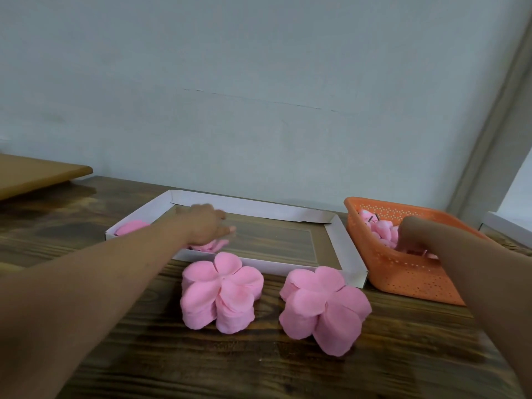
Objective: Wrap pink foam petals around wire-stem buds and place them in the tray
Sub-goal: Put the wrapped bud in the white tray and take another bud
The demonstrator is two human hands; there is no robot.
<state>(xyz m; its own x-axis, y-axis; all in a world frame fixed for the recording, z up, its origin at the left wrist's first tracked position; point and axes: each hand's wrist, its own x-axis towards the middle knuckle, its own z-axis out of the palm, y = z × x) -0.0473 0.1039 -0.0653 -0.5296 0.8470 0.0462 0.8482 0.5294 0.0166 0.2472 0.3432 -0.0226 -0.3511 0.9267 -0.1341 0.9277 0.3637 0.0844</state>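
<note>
A white cardboard tray (344, 243) lies on the wooden table. My left hand (205, 224) reaches into it, blurred, with its fingers stretched out over a pink wrapped flower (211, 245) near the tray's front wall. Another pink piece (131, 227) lies in the tray's left corner. In front of the tray stand two stacks of pink foam petals (221, 292) (324, 305). My right hand (416, 234) dips into the orange basket (411, 279) among several pink wire-stem buds (380, 228). Its fingertips are hidden among the buds, so I cannot see whether they hold one.
The wall stands right behind the tray and basket. A light wooden board (37, 174) sits at the far left. Another white box edge (506, 228) shows at the far right. The dark wooden table (259, 367) extends toward me in front of the petal stacks.
</note>
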